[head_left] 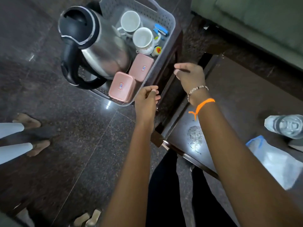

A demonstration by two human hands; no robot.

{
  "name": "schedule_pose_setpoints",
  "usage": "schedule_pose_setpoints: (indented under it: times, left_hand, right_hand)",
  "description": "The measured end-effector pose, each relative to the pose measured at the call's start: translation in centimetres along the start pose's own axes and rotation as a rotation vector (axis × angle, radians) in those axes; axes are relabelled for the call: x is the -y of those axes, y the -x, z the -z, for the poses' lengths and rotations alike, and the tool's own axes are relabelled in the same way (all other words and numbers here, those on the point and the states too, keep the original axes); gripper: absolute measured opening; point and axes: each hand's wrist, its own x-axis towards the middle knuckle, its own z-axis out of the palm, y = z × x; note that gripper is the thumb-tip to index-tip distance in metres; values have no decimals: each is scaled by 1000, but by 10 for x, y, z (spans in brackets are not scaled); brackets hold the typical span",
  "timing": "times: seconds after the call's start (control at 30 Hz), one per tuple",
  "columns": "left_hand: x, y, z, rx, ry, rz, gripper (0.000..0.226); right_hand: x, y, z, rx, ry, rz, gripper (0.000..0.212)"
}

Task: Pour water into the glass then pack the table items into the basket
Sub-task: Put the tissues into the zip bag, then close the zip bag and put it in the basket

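Observation:
A grey perforated basket (165, 35) sits at the top centre, left of the dark table (229, 99). It holds a steel kettle (105, 51) with a black handle, two white cups (142, 39), two pink lidded boxes (122, 86), a blue stapler (161, 30) and a small yellow item (157, 51). My left hand (146, 99) hovers by the basket's near right corner with its fingers loosely curled and nothing in them. My right hand (191, 77) hangs over the table edge, right of the basket, and holds nothing. A glass of water (286, 126) stands on the table at the far right.
A clear plastic bag with blue trim (275, 161) lies on the table below the glass. A green sofa (262, 22) fills the top right. Another person's bare feet (31, 133) are on the dark stone floor at left. Sandals (88, 218) lie at the bottom.

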Motion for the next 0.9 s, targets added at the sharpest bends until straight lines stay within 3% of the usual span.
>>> schedule_pose_setpoints:
  times: [0.1,0.43,0.57,0.77,0.83,0.9]
  left_hand:
    - [20,22,-21,61,-33,7,22]
    - [113,122,-109,389,-338,105,28]
    - [142,162,-144,514,-425,129,27]
    - [178,199,-176,604,-562,175,23]
    - [188,206,-178,602,-589,176,24]
    - [196,210,-177,594,-598,203,22]
  right_hand:
    - [-51,34,46,-40,4,-99,22]
    - [-236,105,218,-212,370,-403,36]
    - [-282,109,264,-106,647,-381,48]
    - [-328,106,297,84,847,-289,71]
    - [-337,106,299,52,939,-303,67]
    - [-340,105,301,46,980,-366,48]
